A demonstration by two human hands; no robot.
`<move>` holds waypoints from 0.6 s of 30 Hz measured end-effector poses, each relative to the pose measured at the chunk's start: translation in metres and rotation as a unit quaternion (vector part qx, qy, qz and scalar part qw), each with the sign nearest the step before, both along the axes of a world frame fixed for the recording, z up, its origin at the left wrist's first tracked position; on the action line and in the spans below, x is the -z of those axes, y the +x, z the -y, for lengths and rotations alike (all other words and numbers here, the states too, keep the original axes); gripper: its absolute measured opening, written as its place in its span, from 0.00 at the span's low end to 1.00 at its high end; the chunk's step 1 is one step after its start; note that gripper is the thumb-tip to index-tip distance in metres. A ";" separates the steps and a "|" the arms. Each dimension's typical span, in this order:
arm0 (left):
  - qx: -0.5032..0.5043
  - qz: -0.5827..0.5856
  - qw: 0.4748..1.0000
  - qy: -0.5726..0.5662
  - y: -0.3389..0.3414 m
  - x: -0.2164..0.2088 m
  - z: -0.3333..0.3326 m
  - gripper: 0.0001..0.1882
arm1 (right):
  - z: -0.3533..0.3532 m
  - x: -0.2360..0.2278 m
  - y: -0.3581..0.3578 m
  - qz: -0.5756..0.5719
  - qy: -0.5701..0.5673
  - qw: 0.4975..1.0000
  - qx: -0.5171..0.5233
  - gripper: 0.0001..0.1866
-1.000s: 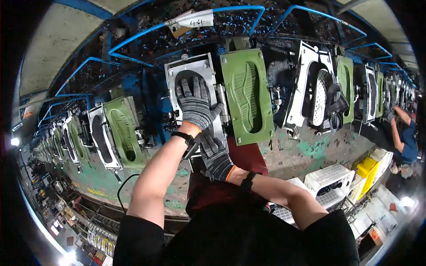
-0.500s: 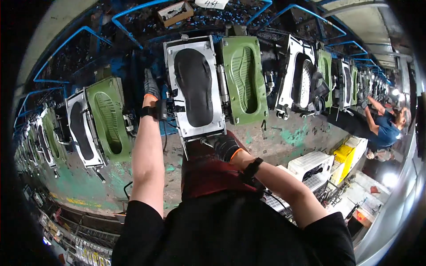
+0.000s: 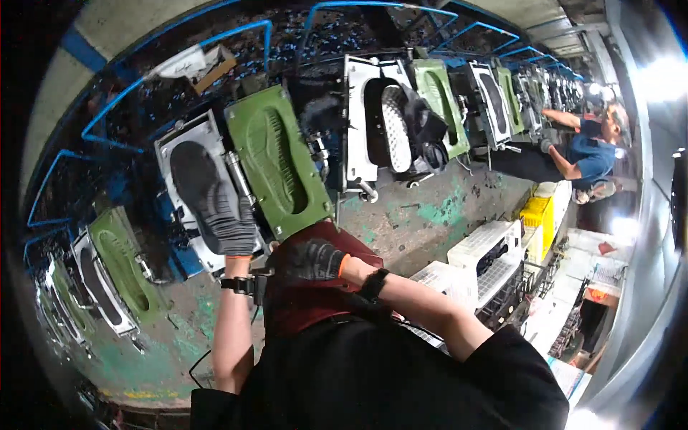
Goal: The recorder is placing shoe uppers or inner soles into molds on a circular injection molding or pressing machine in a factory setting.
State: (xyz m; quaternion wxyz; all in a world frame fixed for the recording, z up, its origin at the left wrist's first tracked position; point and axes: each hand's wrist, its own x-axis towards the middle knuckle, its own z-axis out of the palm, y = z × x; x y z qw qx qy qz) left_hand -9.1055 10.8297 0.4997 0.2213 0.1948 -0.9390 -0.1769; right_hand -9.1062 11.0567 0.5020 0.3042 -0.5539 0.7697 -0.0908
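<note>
My left hand (image 3: 231, 221), in a grey-black striped glove, lies with fingers stretched over the lower part of a black shoe sole (image 3: 195, 175). That sole sits in a silver metal mold plate (image 3: 165, 149), tilted in the picture. To its right is a hinged green mold half (image 3: 251, 118) with a sole-shaped hollow. My right hand (image 3: 315, 259), gloved alike, is curled closed just right of the plate's near end, in front of my dark red apron (image 3: 308, 302). What its fingers hold, if anything, is hidden.
Further right, another silver mold (image 3: 356, 161) carries a white dotted sole piece (image 3: 395, 132) and a black item (image 3: 428, 136). More molds line the row both ways. White crates (image 3: 494, 247) and a yellow crate (image 3: 539, 215) stand right. A co-worker (image 3: 598, 154) works beyond. Blue rails (image 3: 269, 50) run behind.
My left hand has moved from beside the silver mold onto the black sole. My right hand has left the mold's near edge. My view has swung right, so the molds sit further left.
</note>
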 end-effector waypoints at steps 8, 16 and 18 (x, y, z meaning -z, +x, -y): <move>0.470 0.018 0.880 0.063 -0.216 -0.017 -0.364 0.24 | -0.317 -0.002 -0.176 -0.070 -0.194 0.593 0.779 0.26; 0.407 0.149 0.875 0.216 -0.292 -0.005 -0.458 0.12 | -0.411 0.071 -0.294 0.073 -0.081 0.753 0.649 0.28; 0.366 0.074 0.908 0.189 -0.275 0.006 -0.453 0.11 | -0.392 0.045 -0.321 0.013 0.040 0.854 0.519 0.25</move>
